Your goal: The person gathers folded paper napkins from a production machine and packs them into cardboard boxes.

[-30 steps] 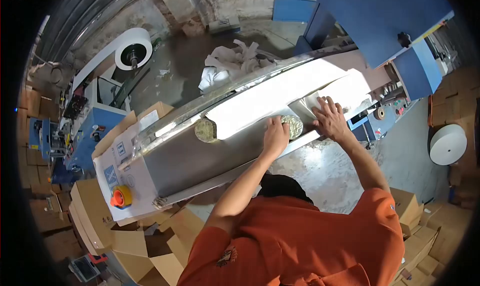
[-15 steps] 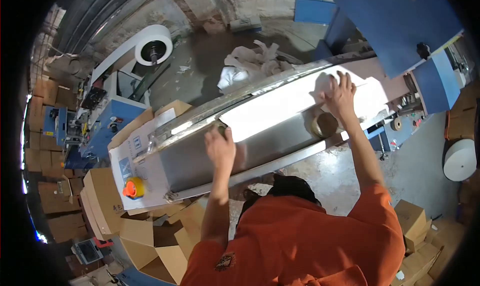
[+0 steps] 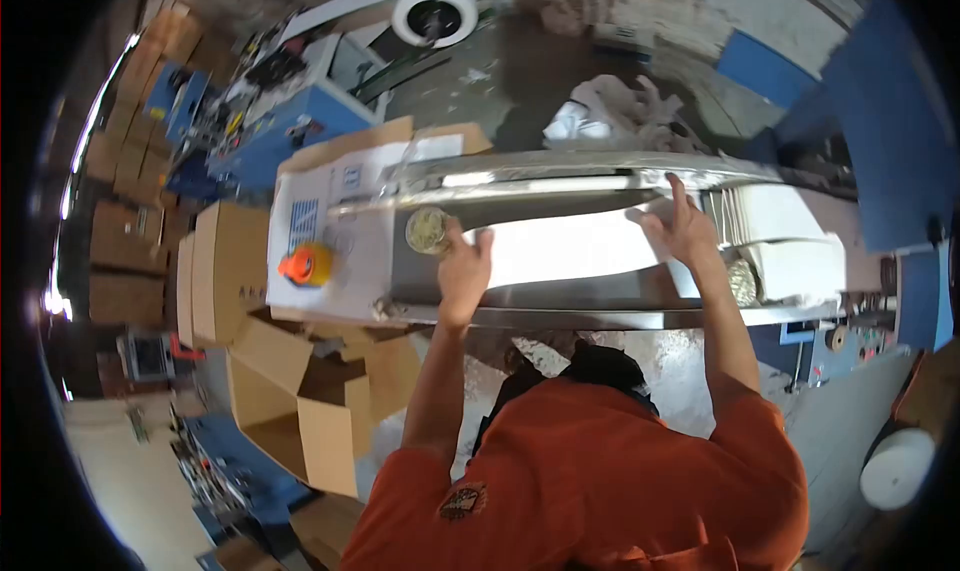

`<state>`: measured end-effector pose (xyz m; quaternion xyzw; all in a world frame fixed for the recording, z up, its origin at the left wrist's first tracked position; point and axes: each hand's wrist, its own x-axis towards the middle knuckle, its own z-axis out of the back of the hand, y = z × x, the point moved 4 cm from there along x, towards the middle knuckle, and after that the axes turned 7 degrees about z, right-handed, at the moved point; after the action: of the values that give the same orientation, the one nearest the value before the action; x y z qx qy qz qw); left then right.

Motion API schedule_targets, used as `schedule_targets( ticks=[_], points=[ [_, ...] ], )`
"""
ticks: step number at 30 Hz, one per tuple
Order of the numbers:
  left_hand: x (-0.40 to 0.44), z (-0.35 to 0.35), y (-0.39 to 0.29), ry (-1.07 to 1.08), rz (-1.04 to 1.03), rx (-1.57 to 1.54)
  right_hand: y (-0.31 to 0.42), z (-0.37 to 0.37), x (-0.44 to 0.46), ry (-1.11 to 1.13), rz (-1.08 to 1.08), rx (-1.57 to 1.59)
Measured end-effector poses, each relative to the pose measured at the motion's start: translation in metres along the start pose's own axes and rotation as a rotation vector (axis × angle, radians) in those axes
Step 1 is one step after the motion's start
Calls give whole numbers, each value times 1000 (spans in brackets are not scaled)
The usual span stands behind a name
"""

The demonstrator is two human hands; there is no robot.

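Observation:
A long white stack of what looks like paper sheets (image 3: 570,246) lies along a metal trough (image 3: 600,293) between my two hands. My left hand (image 3: 465,276) holds the stack's left end, thumb on the paper side. Just beyond its fingers stands a round, cylinder-like piece with a pale top (image 3: 427,230). At the right end, my right hand (image 3: 690,233) grips the stack with thumb and index finger spread wide; its other fingers are partly hidden. A second round piece (image 3: 742,283) sits right of my right wrist, against more white stacked sheets (image 3: 790,226).
An orange-and-yellow tape roll or container (image 3: 306,265) rests on flattened cardboard (image 3: 340,201) at left. Open cardboard boxes (image 3: 275,381) stand front left. Blue machinery (image 3: 880,121) is at the right, a machine with a white roll (image 3: 435,16) behind, and crumpled white material (image 3: 620,111) on the floor.
The view has turned and shifted. The stack between my hands now stands apart from the white sheets at right. The left round piece is now clear of my left hand.

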<state>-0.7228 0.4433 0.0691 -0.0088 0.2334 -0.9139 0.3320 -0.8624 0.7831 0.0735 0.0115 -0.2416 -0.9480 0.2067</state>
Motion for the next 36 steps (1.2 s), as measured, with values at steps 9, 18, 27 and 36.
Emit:
schedule_targets(
  ticks=[9, 18, 27, 36],
  points=[
    [-44, 57, 67, -240, -138, -471, 168, -30, -40, -128, 62, 302],
    [-150, 224, 353, -808, 138, -411, 482, -170, -57, 107, 587, 492],
    [-291, 312, 682, -1087, 843, -198, 852, -405, -205, 389, 1195, 553],
    [-275, 152, 878, -373, 1188, -640, 837, -625, -241, 1256, 858, -366]
  ],
)
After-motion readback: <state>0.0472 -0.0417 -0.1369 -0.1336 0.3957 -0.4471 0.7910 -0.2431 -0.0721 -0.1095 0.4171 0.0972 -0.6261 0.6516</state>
